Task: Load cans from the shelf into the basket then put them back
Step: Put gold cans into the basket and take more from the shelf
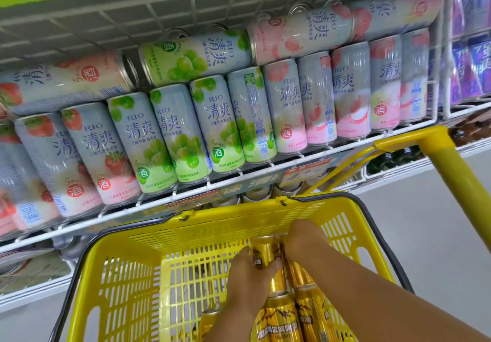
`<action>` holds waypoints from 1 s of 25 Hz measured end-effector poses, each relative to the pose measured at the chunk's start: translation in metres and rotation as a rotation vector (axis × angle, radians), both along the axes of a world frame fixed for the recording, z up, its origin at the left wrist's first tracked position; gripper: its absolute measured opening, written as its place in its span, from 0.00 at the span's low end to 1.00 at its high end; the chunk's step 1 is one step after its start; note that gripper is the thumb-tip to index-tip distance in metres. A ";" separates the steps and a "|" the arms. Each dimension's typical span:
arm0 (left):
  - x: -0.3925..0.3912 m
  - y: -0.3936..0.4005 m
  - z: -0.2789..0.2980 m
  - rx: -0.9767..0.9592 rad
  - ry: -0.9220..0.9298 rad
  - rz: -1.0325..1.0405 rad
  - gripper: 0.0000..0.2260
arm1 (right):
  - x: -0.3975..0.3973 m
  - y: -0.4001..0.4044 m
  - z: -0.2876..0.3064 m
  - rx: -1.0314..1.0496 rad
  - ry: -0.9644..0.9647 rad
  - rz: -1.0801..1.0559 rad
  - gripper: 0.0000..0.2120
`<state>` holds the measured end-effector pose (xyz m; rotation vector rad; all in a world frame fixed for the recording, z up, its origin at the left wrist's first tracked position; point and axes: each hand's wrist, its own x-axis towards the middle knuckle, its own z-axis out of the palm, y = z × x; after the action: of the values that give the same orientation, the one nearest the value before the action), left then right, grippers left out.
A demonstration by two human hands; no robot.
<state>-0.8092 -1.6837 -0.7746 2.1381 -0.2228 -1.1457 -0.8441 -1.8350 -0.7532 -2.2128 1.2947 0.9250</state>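
Note:
A yellow plastic basket [127, 275] stands below the shelf, and both my hands are inside it. Several gold cans [281, 317] lie on its floor. My left hand [249, 270] is wrapped around one gold can [265, 251], which points toward the far wall of the basket. My right hand [303, 240] grips a second gold can [300, 275] right beside the first; its fingers are mostly hidden behind the can. The wire shelf [239, 179] above holds rows of pastel RIO cans [212, 121].
The basket's yellow pull handle [438, 160] rises at the right. A black carry handle [377, 224] lies along the basket's rim. More cans lie stacked on top of the RIO row [194, 57]. Purple cans [473, 49] fill the neighbouring shelf on the right. Grey floor lies right of the basket.

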 end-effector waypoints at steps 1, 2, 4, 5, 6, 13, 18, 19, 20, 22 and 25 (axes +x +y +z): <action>-0.001 0.000 0.003 0.013 0.015 -0.010 0.11 | -0.006 -0.001 0.005 0.018 -0.021 -0.042 0.10; -0.001 0.001 0.009 0.023 0.034 -0.008 0.10 | -0.013 -0.001 0.010 0.043 -0.050 -0.070 0.10; -0.001 0.007 0.021 0.051 0.022 -0.019 0.29 | -0.031 0.006 0.018 0.093 -0.147 -0.155 0.15; -0.002 0.012 0.028 0.054 -0.006 -0.033 0.33 | -0.041 0.013 0.024 0.142 -0.211 -0.198 0.16; -0.001 0.017 0.040 0.079 -0.048 -0.067 0.35 | -0.052 0.022 0.034 0.189 -0.275 -0.248 0.15; 0.005 0.053 0.123 0.187 -0.549 -0.486 0.30 | -0.102 0.049 0.110 0.107 -0.460 -0.074 0.29; 0.004 0.074 0.184 0.188 -0.792 -0.623 0.31 | -0.116 0.061 0.170 0.020 -0.472 0.165 0.38; 0.003 0.077 0.197 0.186 -0.811 -0.622 0.30 | -0.118 0.064 0.184 0.007 -0.495 0.185 0.40; 0.001 0.080 0.208 0.192 -0.843 -0.628 0.29 | -0.121 0.067 0.197 -0.008 -0.511 0.217 0.41; -0.003 0.086 0.240 0.231 -0.878 -0.649 0.30 | -0.124 0.070 0.230 -0.035 -0.527 0.263 0.40; -0.009 0.092 0.296 0.238 -0.906 -0.606 0.30 | -0.127 0.072 0.287 -0.056 -0.559 0.293 0.41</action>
<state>-0.8185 -1.5915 -0.4786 2.7723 -1.2539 -0.3979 -0.9711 -1.7629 -0.4664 -2.4959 0.7602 0.3102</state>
